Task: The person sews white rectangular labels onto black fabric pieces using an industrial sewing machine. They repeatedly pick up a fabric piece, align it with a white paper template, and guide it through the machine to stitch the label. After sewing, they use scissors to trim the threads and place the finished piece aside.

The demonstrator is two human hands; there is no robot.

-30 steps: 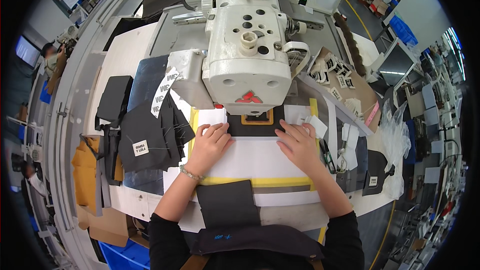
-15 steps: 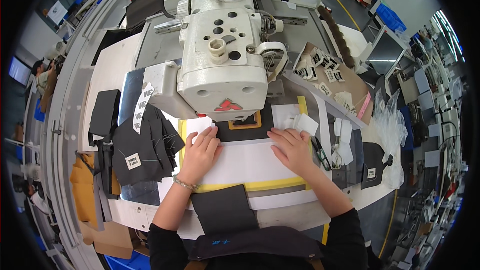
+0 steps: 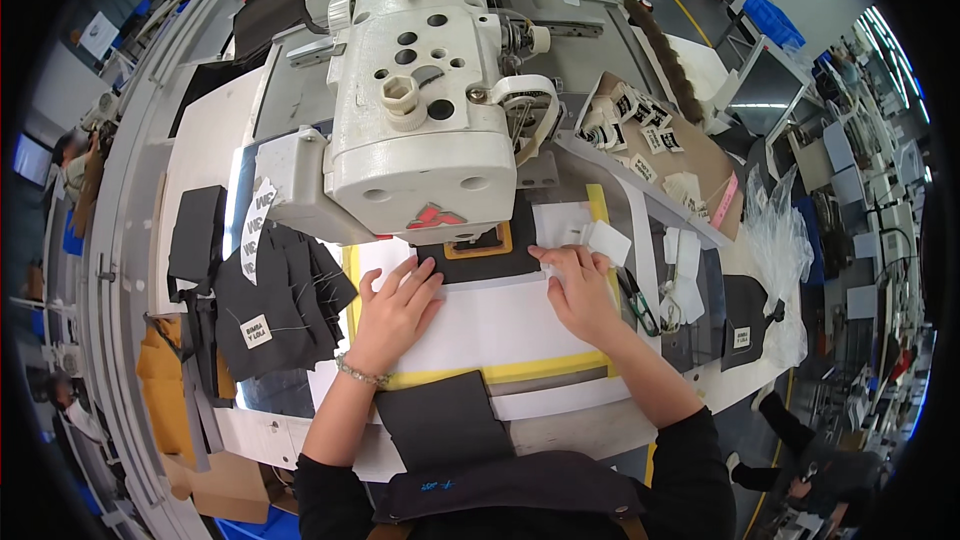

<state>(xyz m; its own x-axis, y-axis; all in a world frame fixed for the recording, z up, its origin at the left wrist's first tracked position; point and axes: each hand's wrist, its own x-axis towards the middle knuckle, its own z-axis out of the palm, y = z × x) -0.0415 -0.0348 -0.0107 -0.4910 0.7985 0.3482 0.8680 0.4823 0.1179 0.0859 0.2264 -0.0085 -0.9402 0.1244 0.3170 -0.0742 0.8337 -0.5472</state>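
Observation:
A white sewing machine (image 3: 415,150) stands over a black fabric piece (image 3: 515,258) inside its small orange frame (image 3: 462,253) on a white sheet with yellow taped edges (image 3: 480,325). My left hand (image 3: 395,310) rests with fingers spread, tips at the black piece's lower left corner. My right hand (image 3: 585,300) has its fingers apart and slightly curved, fingertips at the piece's right edge and the white sheet. Small white papers (image 3: 608,242) and dark-handled snips (image 3: 640,300) lie beside the right hand. Another black piece (image 3: 435,420) lies below the sheet, between my forearms.
Black cut pieces (image 3: 290,310), a black stack (image 3: 197,235) and mustard material (image 3: 160,375) lie left. A cardboard tray of labels (image 3: 710,170), clear plastic bags (image 3: 775,250) and a dark labelled piece (image 3: 745,320) lie right. Another person (image 3: 830,485) is on the floor walkway at lower right.
The machine and table have shifted slightly left in the picture. My right hand's fingers look a little more bent. A person's legs and body have appeared at the lower right.

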